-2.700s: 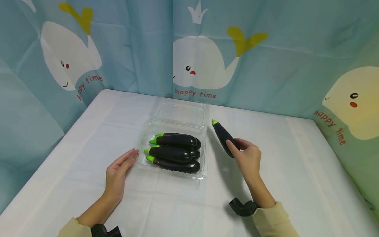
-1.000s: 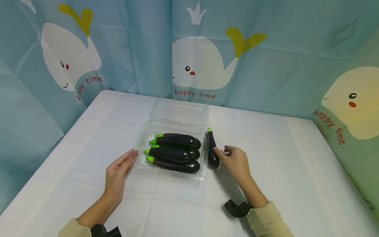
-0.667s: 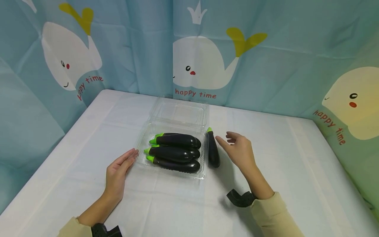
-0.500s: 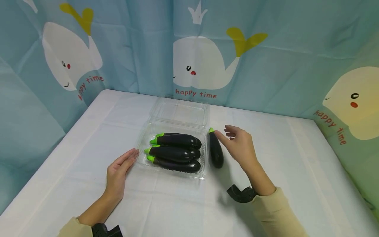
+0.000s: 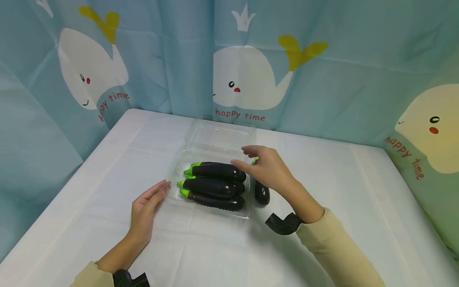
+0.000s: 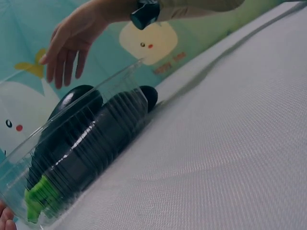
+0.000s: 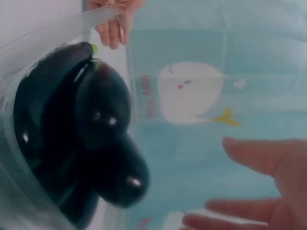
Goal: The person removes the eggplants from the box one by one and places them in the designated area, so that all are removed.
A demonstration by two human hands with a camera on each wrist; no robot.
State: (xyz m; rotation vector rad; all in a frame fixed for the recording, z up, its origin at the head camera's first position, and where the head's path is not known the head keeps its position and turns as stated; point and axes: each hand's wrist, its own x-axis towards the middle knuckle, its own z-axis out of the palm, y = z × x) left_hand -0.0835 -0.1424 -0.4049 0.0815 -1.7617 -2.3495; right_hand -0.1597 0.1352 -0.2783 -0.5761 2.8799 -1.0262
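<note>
A clear plastic clamshell container (image 5: 250,209) stands with its lid (image 5: 218,137) folded back on the white table. Several dark eggplants (image 5: 211,187) with green stem ends are piled in it, pointing left. My left hand (image 5: 142,211) touches the container's left edge with its fingertips, fingers nearly straight. Over the container's back right corner is my right hand (image 5: 269,165), fingers extended, thumb apart and nothing between them; the right wrist view shows it beside the pile too. Another eggplant (image 5: 262,194) lies outside along the right wall, partly hidden beneath that hand.
A blue curtain (image 5: 193,59) printed with whales hangs behind the white tabletop (image 5: 322,191) and along its sides. Black curved mounts (image 5: 283,224) sit on both wrists at the beige sleeves.
My right hand set its eggplant down beside the container's right wall, let go, and moved up and left over the container's corner. My left hand stayed at the left edge.
</note>
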